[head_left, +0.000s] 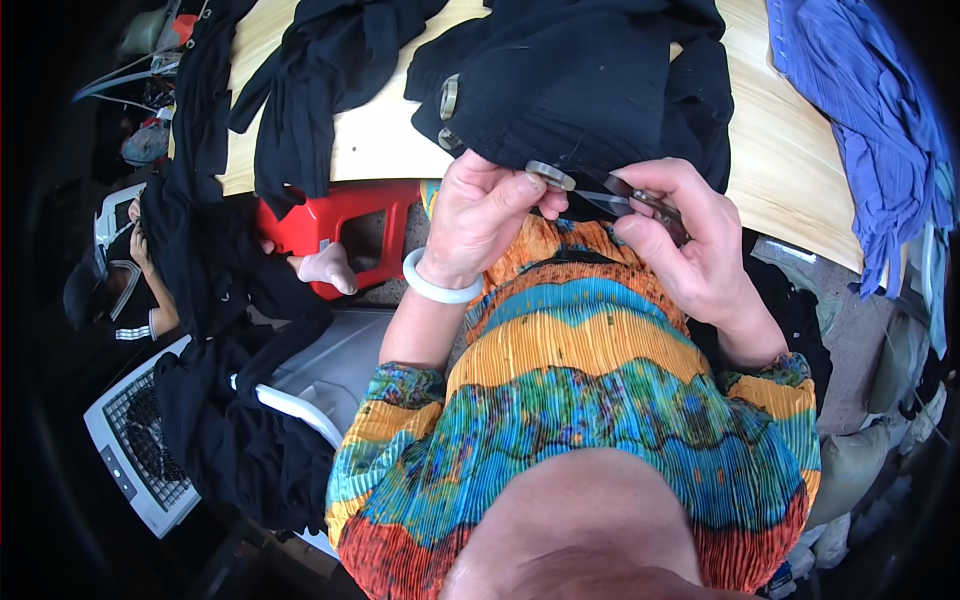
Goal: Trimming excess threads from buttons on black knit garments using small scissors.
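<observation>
Left hand: your left hand point(480, 215) pinches a button point(550, 175) on the black garment point(590, 90).
Right hand: your right hand point(690, 240) grips small snips point(625, 198), blades just beside the button.

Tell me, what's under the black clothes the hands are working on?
Under the black garment lies the pale wooden table. The garment's edge hangs over an orange pleated lap. Anything on the table beneath the cloth is covered.

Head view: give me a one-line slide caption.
Left hand pinches a button on a black garment; right hand holds small snips beside it.
</observation>
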The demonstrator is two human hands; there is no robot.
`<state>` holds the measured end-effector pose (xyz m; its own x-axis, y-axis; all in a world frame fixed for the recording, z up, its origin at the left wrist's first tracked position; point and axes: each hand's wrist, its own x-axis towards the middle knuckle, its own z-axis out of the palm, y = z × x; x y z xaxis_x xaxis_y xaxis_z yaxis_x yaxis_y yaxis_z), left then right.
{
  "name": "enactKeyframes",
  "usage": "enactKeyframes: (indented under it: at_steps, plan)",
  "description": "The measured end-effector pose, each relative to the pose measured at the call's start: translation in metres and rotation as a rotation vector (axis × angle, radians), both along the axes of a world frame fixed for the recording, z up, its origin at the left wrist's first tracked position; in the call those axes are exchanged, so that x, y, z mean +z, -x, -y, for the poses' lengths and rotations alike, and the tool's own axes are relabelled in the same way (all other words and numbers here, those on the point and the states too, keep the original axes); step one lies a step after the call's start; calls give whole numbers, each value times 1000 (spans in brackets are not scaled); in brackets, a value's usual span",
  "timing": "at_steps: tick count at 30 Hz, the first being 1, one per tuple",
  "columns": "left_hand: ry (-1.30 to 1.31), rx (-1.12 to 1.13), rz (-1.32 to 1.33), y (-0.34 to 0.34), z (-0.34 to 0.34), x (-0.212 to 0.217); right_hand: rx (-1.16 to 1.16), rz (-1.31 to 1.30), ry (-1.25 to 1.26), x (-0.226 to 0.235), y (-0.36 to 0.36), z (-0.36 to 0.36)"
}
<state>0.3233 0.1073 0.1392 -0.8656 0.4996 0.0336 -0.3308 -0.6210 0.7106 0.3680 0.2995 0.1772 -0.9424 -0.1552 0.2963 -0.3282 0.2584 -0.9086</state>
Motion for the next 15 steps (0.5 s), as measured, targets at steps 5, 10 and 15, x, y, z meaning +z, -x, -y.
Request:
enactKeyframes:
  at_steps: [5, 10, 15]
  plan:
    - [-15, -4, -22, 1, 1, -4, -11, 17, -11, -5, 3, 1]
    - [-23, -6, -32, 1, 1, -6, -4, 48, -26, -5, 5, 2]
    - [-2, -19, -18, 2, 0, -5, -5, 23, -27, -6, 9, 3]
